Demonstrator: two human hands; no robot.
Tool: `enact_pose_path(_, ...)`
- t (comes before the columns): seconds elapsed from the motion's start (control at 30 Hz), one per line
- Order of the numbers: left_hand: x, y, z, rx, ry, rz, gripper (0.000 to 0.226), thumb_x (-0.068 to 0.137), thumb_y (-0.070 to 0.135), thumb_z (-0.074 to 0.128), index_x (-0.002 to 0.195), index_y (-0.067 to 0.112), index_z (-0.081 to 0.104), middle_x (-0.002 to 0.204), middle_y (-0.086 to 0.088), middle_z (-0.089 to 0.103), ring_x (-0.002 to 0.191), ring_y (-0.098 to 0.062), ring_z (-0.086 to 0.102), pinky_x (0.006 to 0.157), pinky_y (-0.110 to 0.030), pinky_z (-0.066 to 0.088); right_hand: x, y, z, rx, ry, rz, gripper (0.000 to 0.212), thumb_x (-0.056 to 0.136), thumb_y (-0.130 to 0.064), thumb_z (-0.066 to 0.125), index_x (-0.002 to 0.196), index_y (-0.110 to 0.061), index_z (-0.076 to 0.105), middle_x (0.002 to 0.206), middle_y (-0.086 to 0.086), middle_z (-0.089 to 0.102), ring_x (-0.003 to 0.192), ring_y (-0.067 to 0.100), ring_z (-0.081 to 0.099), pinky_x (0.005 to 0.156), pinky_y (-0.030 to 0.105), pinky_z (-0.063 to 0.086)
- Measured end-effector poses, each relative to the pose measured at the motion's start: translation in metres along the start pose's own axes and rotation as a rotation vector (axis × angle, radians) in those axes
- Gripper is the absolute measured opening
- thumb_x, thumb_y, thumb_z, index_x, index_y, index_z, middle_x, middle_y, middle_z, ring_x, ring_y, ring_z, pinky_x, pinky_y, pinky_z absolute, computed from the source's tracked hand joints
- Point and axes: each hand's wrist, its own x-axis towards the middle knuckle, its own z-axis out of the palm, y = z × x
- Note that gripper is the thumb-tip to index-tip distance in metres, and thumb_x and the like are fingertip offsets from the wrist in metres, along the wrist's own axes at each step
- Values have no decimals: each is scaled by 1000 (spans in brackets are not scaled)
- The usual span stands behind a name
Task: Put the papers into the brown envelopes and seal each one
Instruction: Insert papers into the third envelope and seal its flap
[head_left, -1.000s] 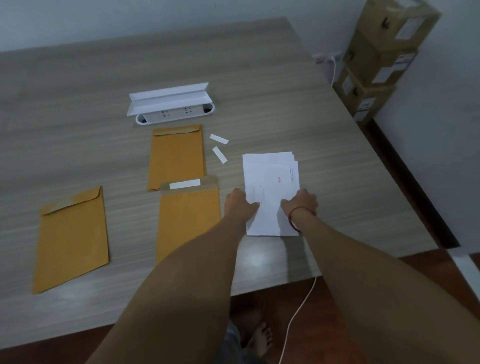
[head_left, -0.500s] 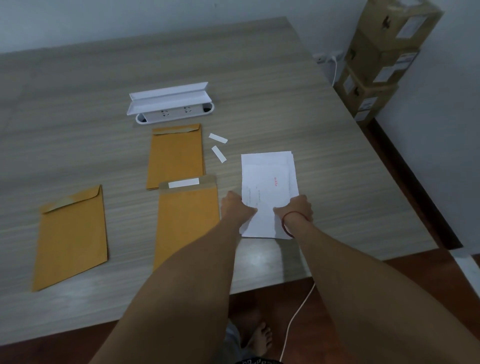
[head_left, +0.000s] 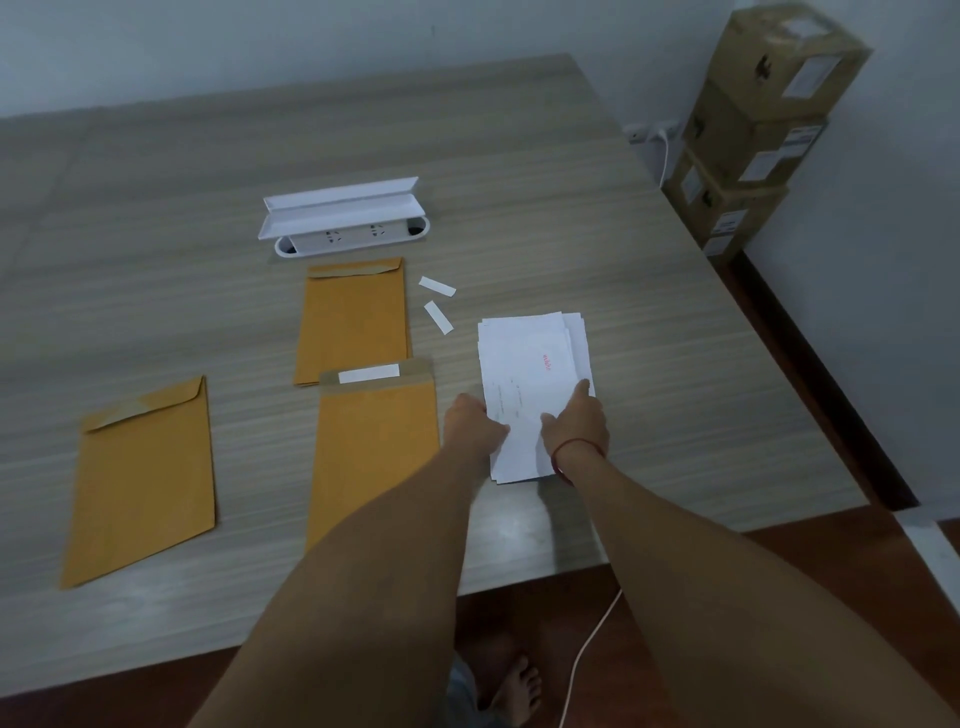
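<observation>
Left hand and right hand both pinch near end of paper stack; judged step: separate top sheets, so peel slowly, keep edges square; open envelope just left of stack, flap strip unpeeled; sealed-looking envelopes beyond and farther left of stack.

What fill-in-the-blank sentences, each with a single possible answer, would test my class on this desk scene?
1. Both hands, the left hand and the right hand, rest on the stack of ____ papers.
2. The number of brown envelope spots on the table is ____.
3. The open-flap envelope carries a white ____ on its flap.
4. The right wrist wears a ____ band.

Missing words: white; three; strip; red
</observation>
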Motion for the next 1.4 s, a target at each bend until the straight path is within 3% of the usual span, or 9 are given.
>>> enact_pose_path(0.07, 3, -2, 0, -31, -8, -23, 8, 80, 6, 70, 78, 6, 62, 78, 1, 62, 76, -17, 59, 66, -24, 50, -1, 1, 0, 35, 3, -3, 53, 92, -18, 60, 138, -7, 36, 131, 15, 55, 120, 33, 55, 99, 41, 46)
enact_pose_path(0.2, 10, -6, 0, -90, -17, -34, 31, 82, 24, 71, 104, 3, 66, 101, -5, 71, 86, -22, 68, 76, -33, 59, -1, 2, -4, 283, 4, 109, 33, 93, -8, 53, 126, -7, 45, 124, 15, 58, 110, 33, 60, 90, 37, 48)
enact_pose_path(0.37, 6, -7, -3, -80, 13, -17, 31, 92, 22, 59, 118, 9, 46, 102, 0, 54, 95, -18, 54, 84, -32, 49, -4, 1, -4, 302, -31, 104, 47, 95, -1, 49, 139, -11, 37, 128, 14, 57, 115, 31, 58, 93, 36, 48)
enact_pose_path(0.43, 7, -9, -1, -60, 11, -11, 28, 92, 20, 59, 116, 9, 49, 104, -2, 55, 96, -20, 55, 85, -33, 50, -6, -1, -3, 263, -2, 101, 46, 95, -6, 51, 139, -10, 39, 130, 14, 56, 117, 31, 57, 93, 37, 48)
enact_pose_path(0.63, 8, -5, 1, -73, -43, 13, 18, 91, 18, 58, 100, 3, 65, 98, -5, 69, 84, -20, 66, 62, -25, 53, -9, -7, -1, 42, 55, 38, 35, 94, -20, 57, 127, -8, 51, 130, 10, 58, 118, 30, 57, 97, 38, 44)
enact_pose_path(0.9, 8, 6, -6, -185, -81, -16, 31, 91, 14, 52, 122, 9, 50, 116, -5, 62, 105, -24, 60, 83, -33, 51, -10, -16, -6, 385, -13, 109, 40, 97, -5, 46, 136, -5, 40, 131, 17, 55, 120, 34, 55, 97, 38, 45)
enact_pose_path(1.13, 11, 11, -18, -340, -44, -6, 29, 94, 21, 55, 116, 4, 62, 112, -7, 67, 98, -25, 64, 84, -33, 52, -16, -31, -9, 488, -99, 137, 42, 96, -10, 47, 138, -8, 38, 133, 12, 53, 123, 31, 52, 100, 36, 41)
enact_pose_path(1.3, 8, 14, -21, -367, -88, -15, 29, 96, 16, 51, 122, 5, 59, 115, -9, 65, 100, -26, 61, 82, -32, 48, -15, -33, -5, 442, -40, 176, 47, 84, -32, 62, 123, -9, 52, 124, 11, 59, 113, 33, 58, 98, 47, 48)
enact_pose_path(1.4, 8, 15, -20, -361, -128, -19, 30, 96, 17, 51, 123, 7, 56, 120, -10, 64, 107, -29, 61, 87, -35, 49, -15, -28, -9, 558, -70, 223, 48, 85, -30, 66, 124, -9, 49, 122, 9, 61, 109, 30, 60, 95, 39, 49)
